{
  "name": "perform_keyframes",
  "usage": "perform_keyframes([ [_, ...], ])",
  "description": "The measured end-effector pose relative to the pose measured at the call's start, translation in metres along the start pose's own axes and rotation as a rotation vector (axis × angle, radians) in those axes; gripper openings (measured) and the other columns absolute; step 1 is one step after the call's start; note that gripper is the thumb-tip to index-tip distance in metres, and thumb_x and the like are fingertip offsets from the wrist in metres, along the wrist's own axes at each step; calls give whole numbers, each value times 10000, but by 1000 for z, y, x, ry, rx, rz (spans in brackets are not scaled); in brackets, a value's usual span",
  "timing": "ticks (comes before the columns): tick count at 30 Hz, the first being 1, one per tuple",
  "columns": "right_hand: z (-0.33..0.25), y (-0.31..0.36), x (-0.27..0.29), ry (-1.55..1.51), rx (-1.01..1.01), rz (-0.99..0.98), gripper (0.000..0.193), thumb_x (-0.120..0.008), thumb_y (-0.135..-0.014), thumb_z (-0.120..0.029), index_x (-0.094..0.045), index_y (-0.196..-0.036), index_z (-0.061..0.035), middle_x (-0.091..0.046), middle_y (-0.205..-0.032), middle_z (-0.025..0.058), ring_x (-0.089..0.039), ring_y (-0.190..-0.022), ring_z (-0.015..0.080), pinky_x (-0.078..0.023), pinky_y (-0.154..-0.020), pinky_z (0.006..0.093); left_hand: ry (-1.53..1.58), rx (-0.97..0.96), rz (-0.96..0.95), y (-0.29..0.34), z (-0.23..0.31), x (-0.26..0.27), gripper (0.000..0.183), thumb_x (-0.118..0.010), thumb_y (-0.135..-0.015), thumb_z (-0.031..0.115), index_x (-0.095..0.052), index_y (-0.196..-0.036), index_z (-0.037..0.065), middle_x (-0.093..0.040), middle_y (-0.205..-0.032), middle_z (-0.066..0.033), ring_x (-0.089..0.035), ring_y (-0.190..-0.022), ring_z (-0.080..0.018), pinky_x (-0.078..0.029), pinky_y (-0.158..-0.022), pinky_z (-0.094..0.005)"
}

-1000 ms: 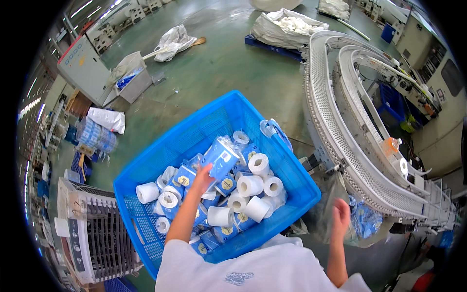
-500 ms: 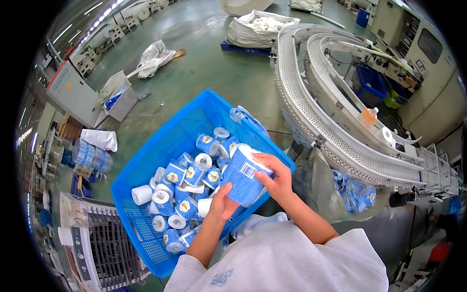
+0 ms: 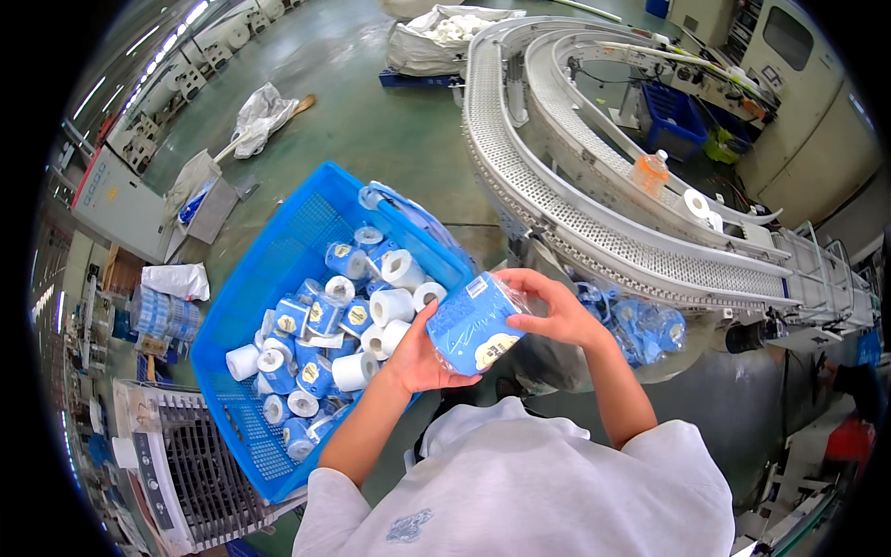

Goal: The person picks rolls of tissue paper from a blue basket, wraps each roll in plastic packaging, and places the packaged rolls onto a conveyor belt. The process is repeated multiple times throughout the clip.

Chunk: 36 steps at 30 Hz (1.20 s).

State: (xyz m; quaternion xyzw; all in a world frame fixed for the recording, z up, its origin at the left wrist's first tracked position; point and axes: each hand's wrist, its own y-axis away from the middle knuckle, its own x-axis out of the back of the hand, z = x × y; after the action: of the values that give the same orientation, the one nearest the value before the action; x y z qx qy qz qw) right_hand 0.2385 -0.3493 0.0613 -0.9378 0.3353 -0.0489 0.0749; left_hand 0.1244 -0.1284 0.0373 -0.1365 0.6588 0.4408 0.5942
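Observation:
A toilet roll in a blue printed wrapper [image 3: 469, 325] is held between my two hands, above the near right side of the basket. My left hand [image 3: 422, 357] cups it from the left and underneath. My right hand [image 3: 554, 308] grips its right side, fingers over the top edge and thumb across the front. Loose clear film shows at the wrapper's right edge. Below and left, a blue plastic basket [image 3: 215, 334] holds several blue-wrapped rolls [image 3: 316, 376] and bare white toilet rolls [image 3: 355, 371], heaped together.
A curved white conveyor [image 3: 594, 237] runs along the right, with an orange bottle [image 3: 650, 174] and a white roll [image 3: 696, 204] beside its track. A bag of blue wrappers [image 3: 640, 330] sits below it. A slatted machine [image 3: 209, 464] stands at lower left.
The wrapped roll has turned in my hands, so its printed label now shows low and the barcode on top. My view has shifted right, and more white rolls show in the basket.

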Motion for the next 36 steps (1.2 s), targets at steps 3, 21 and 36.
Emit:
perform_keyframes([
  [3, 10, 31, 16, -200, -79, 29, 436, -642, -822, -177, -493, -1204, -28, -570, -1055, 53, -540, -950, 125, -420, -860, 287, 64, 105, -87, -19, -28, -7, 871, -405, -739, 739, -314, -1358, 133, -397, -1318, -198, -438, -1130, -457, -443, -851, -541],
  [21, 40, 360, 60, -1324, -255, 811, 408, -408, -929, -399, -543, -1133, -72, -614, -1075, 56, -581, -995, 199, -469, -868, 356, -870, -157, 80, -90, -255, -15, 440, -357, -944, 325, -382, -1255, 15, -508, -1212, -175, -567, -1010, -249, -490, -812, -359],
  [36, -16, 673, 116, -1580, 449, 1507, 369, -485, -910, -317, -532, -1065, 15, -601, -1054, 115, -597, -962, 241, -501, -863, 359, -880, 243, 255, -190, -402, 40, 346, -447, -909, 244, -466, -1170, 18, -567, -1127, -150, -589, -928, -223, -485, -749, -318],
])
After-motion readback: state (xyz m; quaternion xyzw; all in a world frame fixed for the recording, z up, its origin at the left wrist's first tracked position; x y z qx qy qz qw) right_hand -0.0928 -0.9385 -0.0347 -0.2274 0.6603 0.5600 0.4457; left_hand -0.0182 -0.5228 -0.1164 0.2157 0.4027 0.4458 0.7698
